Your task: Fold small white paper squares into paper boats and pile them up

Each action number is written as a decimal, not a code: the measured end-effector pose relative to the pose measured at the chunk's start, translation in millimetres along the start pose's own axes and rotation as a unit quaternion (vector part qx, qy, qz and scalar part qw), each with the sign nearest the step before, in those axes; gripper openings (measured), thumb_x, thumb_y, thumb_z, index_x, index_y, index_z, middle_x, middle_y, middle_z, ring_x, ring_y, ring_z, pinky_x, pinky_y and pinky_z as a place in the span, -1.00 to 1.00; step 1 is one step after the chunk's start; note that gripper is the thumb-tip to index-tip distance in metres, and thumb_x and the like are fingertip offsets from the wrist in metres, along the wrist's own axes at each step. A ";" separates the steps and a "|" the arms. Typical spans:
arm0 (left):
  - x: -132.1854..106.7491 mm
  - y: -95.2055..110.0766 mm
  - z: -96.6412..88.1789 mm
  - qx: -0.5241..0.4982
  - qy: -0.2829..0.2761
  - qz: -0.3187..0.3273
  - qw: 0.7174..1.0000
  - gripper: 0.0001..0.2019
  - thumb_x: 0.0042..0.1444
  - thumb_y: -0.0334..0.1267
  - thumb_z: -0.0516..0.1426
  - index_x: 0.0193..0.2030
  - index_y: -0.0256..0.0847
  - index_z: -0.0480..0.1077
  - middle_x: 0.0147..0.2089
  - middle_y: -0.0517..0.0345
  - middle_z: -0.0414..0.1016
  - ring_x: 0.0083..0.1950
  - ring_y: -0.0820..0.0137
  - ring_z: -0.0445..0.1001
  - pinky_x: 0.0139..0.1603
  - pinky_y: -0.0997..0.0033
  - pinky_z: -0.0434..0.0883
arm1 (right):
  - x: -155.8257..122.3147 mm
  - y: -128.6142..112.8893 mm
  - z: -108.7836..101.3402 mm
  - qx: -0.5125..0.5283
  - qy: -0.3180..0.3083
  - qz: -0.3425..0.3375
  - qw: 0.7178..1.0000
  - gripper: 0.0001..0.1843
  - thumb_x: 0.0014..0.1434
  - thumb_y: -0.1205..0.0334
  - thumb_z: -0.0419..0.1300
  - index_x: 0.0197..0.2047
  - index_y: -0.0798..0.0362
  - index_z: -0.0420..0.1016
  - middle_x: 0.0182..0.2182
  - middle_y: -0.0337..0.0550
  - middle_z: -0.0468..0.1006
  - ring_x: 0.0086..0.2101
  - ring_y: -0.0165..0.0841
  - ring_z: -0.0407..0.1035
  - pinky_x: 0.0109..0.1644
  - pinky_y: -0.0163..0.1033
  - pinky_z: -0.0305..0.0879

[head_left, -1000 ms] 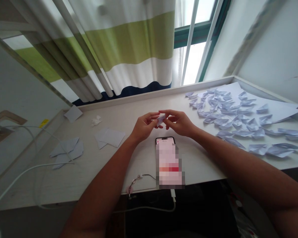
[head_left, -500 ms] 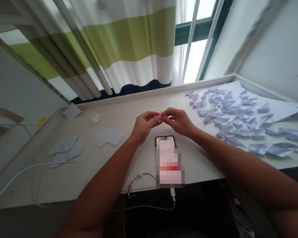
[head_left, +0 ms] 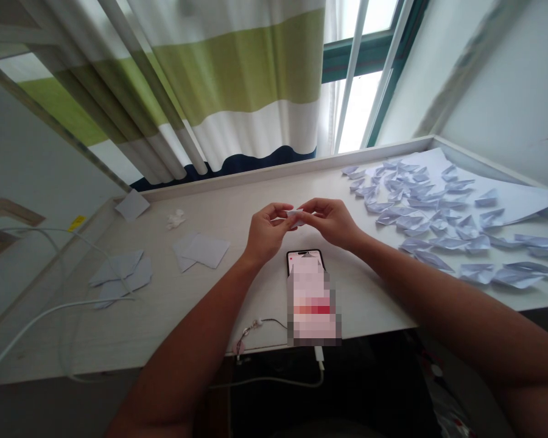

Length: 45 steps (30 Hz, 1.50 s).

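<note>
A small folded piece of white paper is pinched between both hands above the middle of the desk. My left hand grips its left side, thumb towards me and fingers behind. On its right side, my right hand is closed with thumb and fingertips on the paper. The fingers cover much of it, so its full shape is hidden. Just below the hands lies a phone with its screen lit and blurred out. Many folded paper boats spread over the right of the desk.
Flat paper squares lie left of the hands, with more paper sheets further left. A crumpled tissue sits behind them. White cables cross the left side. A charging cable hangs from the phone over the front edge.
The folded paper shows more between my fingers now. My right thumb has come down onto it, and both hands have shifted slightly. The things on the desk stay put.
</note>
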<state>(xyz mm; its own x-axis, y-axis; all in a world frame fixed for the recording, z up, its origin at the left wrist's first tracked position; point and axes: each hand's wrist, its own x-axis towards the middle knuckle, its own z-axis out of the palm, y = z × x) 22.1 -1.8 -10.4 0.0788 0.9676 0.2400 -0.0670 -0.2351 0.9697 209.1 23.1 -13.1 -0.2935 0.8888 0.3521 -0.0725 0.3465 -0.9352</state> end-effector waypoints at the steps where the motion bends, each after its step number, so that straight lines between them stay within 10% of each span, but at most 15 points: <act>1: 0.0 0.3 -0.2 0.006 0.001 0.003 1.000 -0.45 -0.03 0.12 0.56 -0.11 -0.24 0.58 -0.22 0.12 0.67 -0.19 0.27 0.73 -0.02 0.11 0.75 | 0.0 -0.5 -0.4 -0.010 0.000 -0.003 1.000 -0.49 0.12 -0.28 0.56 -0.23 0.03 0.73 -0.29 -0.07 0.76 -0.25 -0.18 0.69 -0.03 0.04 0.68; 32: 4.1 -1.7 -6.8 -0.048 -0.028 -0.031 0.998 -0.35 0.01 -0.17 0.55 0.22 -0.15 0.47 -0.13 0.12 0.73 -0.02 0.28 0.74 0.14 0.18 0.61 | 4.1 -5.4 -15.9 -0.048 -0.033 -0.027 0.998 -0.50 0.24 -0.27 0.47 -0.22 0.05 0.69 -0.37 -0.12 0.70 -0.32 -0.28 0.61 -0.10 -0.02 0.66; 45: 3.0 -0.2 -2.8 -0.073 0.032 -0.054 0.995 -0.58 -0.03 -0.05 0.57 -0.22 -0.28 0.58 -0.23 0.09 0.68 -0.18 0.34 0.68 0.07 0.12 0.70 | 4.0 -6.6 -8.3 -0.030 0.063 -0.032 0.997 -0.57 0.19 -0.17 0.52 -0.28 0.04 0.60 -0.45 -0.21 0.63 -0.47 -0.35 0.55 -0.36 -0.18 0.56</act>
<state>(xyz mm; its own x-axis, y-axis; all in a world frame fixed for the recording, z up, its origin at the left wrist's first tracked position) 19.6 1.4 -10.1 0.0310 0.9915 0.1262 -0.2057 -0.1172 0.9716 216.4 26.8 -5.2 -0.1680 0.8935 0.4164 -0.0281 0.4179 -0.9081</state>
